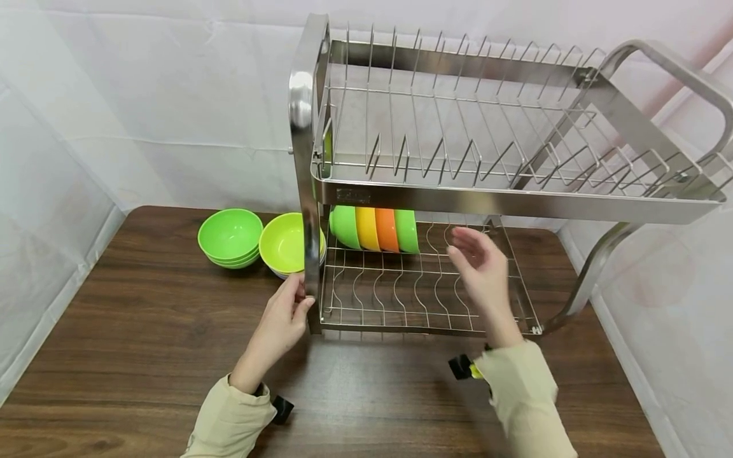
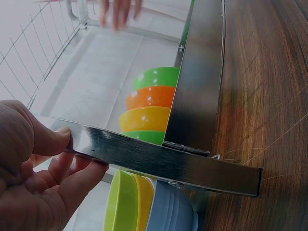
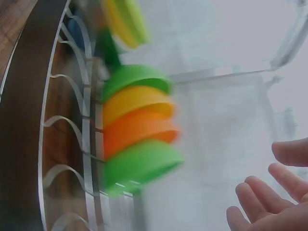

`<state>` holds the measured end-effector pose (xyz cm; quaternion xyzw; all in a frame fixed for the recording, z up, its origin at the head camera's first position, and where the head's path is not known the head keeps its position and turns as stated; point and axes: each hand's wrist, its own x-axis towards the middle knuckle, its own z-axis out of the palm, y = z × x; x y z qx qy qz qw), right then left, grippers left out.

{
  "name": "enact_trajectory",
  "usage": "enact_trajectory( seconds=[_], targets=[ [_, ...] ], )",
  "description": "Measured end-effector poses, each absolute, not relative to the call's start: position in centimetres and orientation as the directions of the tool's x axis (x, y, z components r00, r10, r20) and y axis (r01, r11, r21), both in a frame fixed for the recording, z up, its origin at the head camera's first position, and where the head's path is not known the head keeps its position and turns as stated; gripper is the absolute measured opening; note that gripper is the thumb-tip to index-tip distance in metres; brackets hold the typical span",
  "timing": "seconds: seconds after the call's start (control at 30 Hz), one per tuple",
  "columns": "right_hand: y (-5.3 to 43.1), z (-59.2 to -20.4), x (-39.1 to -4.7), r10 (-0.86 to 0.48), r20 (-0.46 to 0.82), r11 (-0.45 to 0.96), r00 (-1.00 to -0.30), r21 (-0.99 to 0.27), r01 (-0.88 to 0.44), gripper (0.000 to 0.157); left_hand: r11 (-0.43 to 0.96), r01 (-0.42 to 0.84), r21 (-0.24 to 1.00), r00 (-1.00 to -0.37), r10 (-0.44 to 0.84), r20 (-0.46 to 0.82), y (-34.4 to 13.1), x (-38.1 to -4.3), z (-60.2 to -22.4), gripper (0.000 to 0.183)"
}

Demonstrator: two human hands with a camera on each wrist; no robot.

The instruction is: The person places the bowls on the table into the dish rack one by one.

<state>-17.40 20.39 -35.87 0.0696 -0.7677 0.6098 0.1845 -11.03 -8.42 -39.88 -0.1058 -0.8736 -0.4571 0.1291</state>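
My left hand (image 1: 277,318) pinches the front left leg (image 1: 312,267) of a two-tier metal dish rack between thumb and fingers; the left wrist view shows that grip on the flat leg (image 2: 139,156). My right hand (image 1: 483,270) hovers over the right part of the lower rack tier (image 1: 395,329), fingers loosely bent and nothing in them. On that tier a green bowl (image 1: 345,227), a yellow bowl (image 1: 368,229), an orange bowl (image 1: 387,230) and another green bowl (image 1: 407,232) stand on edge in a row, their tops hidden by the upper tier.
Left of the rack, a stack of green bowls (image 1: 230,235) sits on the brown wooden table (image 1: 143,356). Beside it is a yellow-green bowl (image 1: 283,242) on a stack, partly behind the leg. The upper tier (image 1: 458,197) of wire slots overhangs the bowls. White sheeting (image 1: 172,95) hangs behind.
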Motion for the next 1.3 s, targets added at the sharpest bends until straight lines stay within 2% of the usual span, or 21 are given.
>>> enact_trajectory(
  seconds=[0.1, 0.2, 0.3, 0.4, 0.5, 0.57, 0.63, 0.77, 1.0, 1.3],
  targets=[
    [22.0, -34.8, -14.8, 0.160, 0.488, 0.179, -0.858, -0.869, -0.461, 0.031, 0.564, 0.316, 0.763, -0.939, 0.069, 0.338, -8.4, -11.1, -39.9, 0.022],
    [23.8, -34.1, -12.7, 0.216, 0.555, 0.099, -0.803, -0.831, -0.548, 0.033, 0.565, 0.314, 0.763, -0.939, 0.068, 0.336, -8.4, -11.1, -39.9, 0.022],
    [25.8, -33.9, -11.3, 0.296, 0.604, 0.121, -0.740, -0.792, -0.598, 0.035, 0.566, 0.307, 0.765, -0.943, 0.069, 0.327, -8.3, -11.1, -39.9, 0.021],
    [28.1, -33.9, -10.7, 0.389, 0.626, 0.279, -0.676, -0.779, -0.561, 0.036, 0.564, 0.307, 0.766, -0.943, 0.071, 0.326, -8.2, -11.1, -39.8, 0.021],
    [30.5, -34.4, -10.6, 0.471, 0.619, 0.481, -0.628, -0.777, -0.405, 0.037, 0.562, 0.304, 0.769, -0.944, 0.070, 0.322, -8.2, -11.1, -39.8, 0.021],
    [31.8, -34.9, -10.7, 0.497, 0.609, 0.588, -0.618, -0.760, -0.276, 0.038, 0.562, 0.304, 0.769, -0.944, 0.071, 0.321, -8.2, -11.1, -39.8, 0.021],
    [32.7, -35.5, -10.9, 0.514, 0.585, 0.624, -0.628, -0.757, -0.194, 0.040, 0.561, 0.303, 0.771, -0.945, 0.072, 0.319, -8.2, -11.1, -39.9, 0.021],
    [33.6, -36.7, -11.5, 0.519, 0.548, 0.648, -0.656, -0.753, -0.116, 0.040, 0.559, 0.305, 0.771, -0.945, 0.075, 0.320, -8.2, -11.2, -40.0, 0.021],
    [34.4, -37.9, -12.5, 0.578, 0.505, 0.580, -0.641, -0.807, -0.113, 0.033, 0.565, 0.310, 0.764, -0.942, 0.077, 0.326, -8.3, -11.2, -40.2, 0.020],
    [34.7, -37.7, -12.4, 0.586, 0.483, 0.542, -0.651, -0.831, -0.129, 0.028, 0.583, 0.347, 0.734, -0.925, 0.081, 0.372, -8.2, -11.2, -40.3, 0.023]
  ],
)
